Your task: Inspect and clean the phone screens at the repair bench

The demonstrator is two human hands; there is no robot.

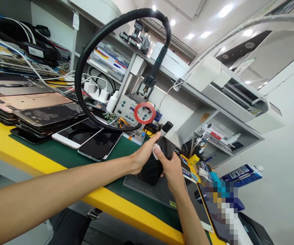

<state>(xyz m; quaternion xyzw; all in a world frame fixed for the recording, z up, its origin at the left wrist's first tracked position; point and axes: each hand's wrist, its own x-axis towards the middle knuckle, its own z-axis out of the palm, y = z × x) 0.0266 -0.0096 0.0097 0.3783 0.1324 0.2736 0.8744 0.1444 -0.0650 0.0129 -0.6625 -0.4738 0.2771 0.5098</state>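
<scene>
A dark phone (pixel 150 171) is tilted above a grey perforated mat (pixel 147 189), held between my two hands. My left hand (pixel 142 154) closes on its left side, the thumb pointing up along it and the other fingers largely hidden. On the right side my right hand (pixel 172 166) grips the phone, with fingertips showing below. A small white wad (pixel 157 151), perhaps tissue or cloth, lies by the right thumb against the phone. Just beyond the hands is a black-capped object (pixel 167 127) whose kind I cannot make out.
Stacked phone parts (pixel 47 117) and a white-framed phone (pixel 77 133) lie left on the green mat (pixel 116 149). A black hose (pixel 82 68) arches over the bench near a red ring light (pixel 145 113). Tools and a tablet (pixel 210 211) crowd the right side.
</scene>
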